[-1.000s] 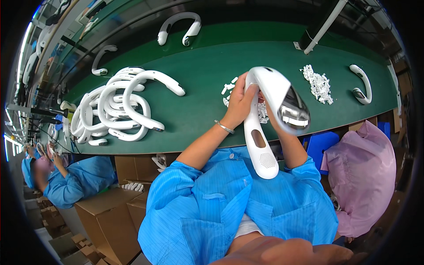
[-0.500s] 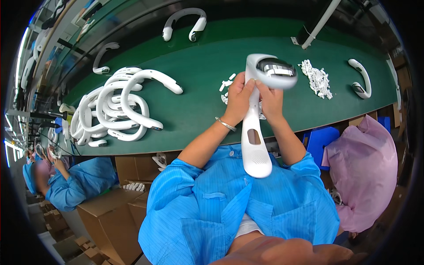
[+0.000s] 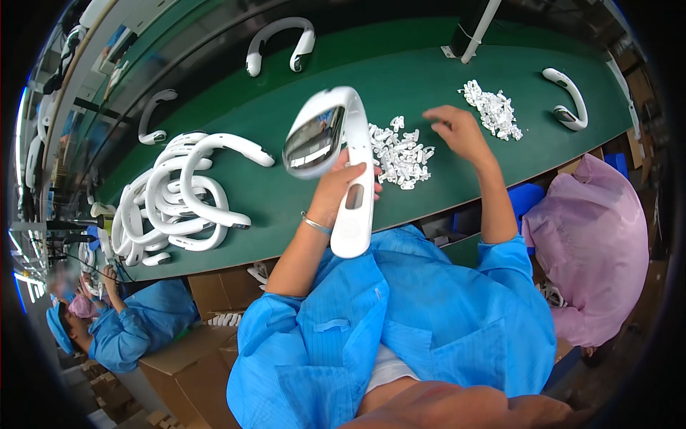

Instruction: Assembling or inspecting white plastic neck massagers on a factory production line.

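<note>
My left hand (image 3: 334, 187) is wrapped round a white, curved neck fan (image 3: 363, 146). The fan stands tilted above the front of the green table, one glossy dark end facing left and the slotted end toward my chest. Apart from it, my right hand (image 3: 463, 132) hovers over the table with fingers stretched out and nothing in them. It sits between two piles of small white plastic parts: a near pile (image 3: 406, 159) beside the fan and a farther pile (image 3: 491, 111) to the right.
A heap of white neck fans (image 3: 189, 189) lies at the left of the green table (image 3: 286, 214). Single fans lie at the back (image 3: 282, 32) and far right (image 3: 575, 100). A white pole (image 3: 480, 32) rises at the back. A co-worker (image 3: 136, 314) in blue sits at left.
My right hand has let go of the fan and moved right. My left hand has carried the fan left and turned it, so its glossy end now faces left. The near pile is uncovered.
</note>
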A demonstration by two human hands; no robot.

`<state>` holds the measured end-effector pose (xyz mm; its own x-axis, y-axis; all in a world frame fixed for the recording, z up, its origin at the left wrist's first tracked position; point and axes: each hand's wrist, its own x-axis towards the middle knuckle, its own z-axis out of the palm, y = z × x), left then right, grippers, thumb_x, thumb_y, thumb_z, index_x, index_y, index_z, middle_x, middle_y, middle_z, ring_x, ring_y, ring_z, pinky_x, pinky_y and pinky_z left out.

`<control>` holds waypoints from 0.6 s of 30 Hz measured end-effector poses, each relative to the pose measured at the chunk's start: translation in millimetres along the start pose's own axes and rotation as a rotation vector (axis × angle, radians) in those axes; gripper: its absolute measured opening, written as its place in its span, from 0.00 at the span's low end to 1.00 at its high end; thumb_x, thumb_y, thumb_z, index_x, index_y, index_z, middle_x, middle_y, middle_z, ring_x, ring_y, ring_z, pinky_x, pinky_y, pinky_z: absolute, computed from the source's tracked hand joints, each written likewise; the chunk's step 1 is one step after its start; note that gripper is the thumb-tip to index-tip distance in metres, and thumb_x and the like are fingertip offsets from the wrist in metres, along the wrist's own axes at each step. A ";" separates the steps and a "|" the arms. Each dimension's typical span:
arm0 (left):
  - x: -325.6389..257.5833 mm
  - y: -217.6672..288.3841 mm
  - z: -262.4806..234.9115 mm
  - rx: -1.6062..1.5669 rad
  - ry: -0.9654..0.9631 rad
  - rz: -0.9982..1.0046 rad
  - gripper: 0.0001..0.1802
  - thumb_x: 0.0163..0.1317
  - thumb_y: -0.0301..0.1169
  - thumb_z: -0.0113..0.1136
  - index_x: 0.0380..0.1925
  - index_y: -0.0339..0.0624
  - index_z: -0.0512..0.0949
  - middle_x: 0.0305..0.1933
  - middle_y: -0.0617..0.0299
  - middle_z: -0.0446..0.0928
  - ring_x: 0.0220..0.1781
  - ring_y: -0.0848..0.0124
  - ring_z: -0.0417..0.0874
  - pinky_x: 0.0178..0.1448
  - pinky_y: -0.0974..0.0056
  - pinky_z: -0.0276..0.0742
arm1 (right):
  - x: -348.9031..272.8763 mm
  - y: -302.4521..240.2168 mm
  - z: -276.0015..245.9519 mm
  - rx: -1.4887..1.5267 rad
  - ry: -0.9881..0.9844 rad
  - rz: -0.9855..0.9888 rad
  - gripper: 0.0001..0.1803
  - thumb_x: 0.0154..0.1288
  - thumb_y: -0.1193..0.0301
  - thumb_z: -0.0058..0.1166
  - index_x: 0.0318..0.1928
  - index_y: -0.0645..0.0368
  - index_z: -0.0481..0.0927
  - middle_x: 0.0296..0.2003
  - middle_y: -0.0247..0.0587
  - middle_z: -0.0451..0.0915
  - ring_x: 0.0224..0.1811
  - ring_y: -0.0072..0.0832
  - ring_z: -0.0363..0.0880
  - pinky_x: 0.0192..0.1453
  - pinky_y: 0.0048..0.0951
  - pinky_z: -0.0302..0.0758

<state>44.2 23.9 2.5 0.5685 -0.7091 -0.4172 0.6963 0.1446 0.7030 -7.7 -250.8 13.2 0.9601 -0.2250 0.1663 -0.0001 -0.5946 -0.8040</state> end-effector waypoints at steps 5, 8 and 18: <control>9.0 14.2 14.0 0.011 0.029 -0.003 0.21 0.61 0.27 0.50 0.54 0.35 0.63 0.46 0.49 0.75 0.36 0.61 0.82 0.33 0.60 0.83 | -1.6 27.1 23.5 -0.521 -0.077 -0.352 0.12 0.49 0.78 0.56 0.38 0.57 0.82 0.42 0.42 0.78 0.45 0.38 0.76 0.46 0.34 0.75; 22.7 4.9 13.5 -0.034 -0.002 -0.008 0.21 0.58 0.26 0.51 0.52 0.33 0.64 0.45 0.49 0.74 0.37 0.60 0.81 0.32 0.58 0.83 | 3.1 28.7 22.2 -0.451 -0.099 -0.347 0.08 0.48 0.78 0.56 0.33 0.60 0.81 0.39 0.43 0.79 0.40 0.38 0.77 0.45 0.34 0.75; 36.5 -3.9 33.8 -0.135 -0.039 0.069 0.30 0.56 0.17 0.46 0.60 0.44 0.54 0.44 0.50 0.71 0.39 0.58 0.81 0.37 0.51 0.83 | -10.7 -12.7 30.2 0.655 -0.179 0.136 0.02 0.56 0.81 0.53 0.30 0.67 0.78 0.30 0.37 0.78 0.29 0.19 0.76 0.33 0.20 0.73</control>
<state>47.4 -25.9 4.0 0.6014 -0.7200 -0.3462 0.7105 0.2838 0.6440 -9.6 -217.4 4.4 0.9949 -0.0997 -0.0120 -0.0089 0.0312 -0.9995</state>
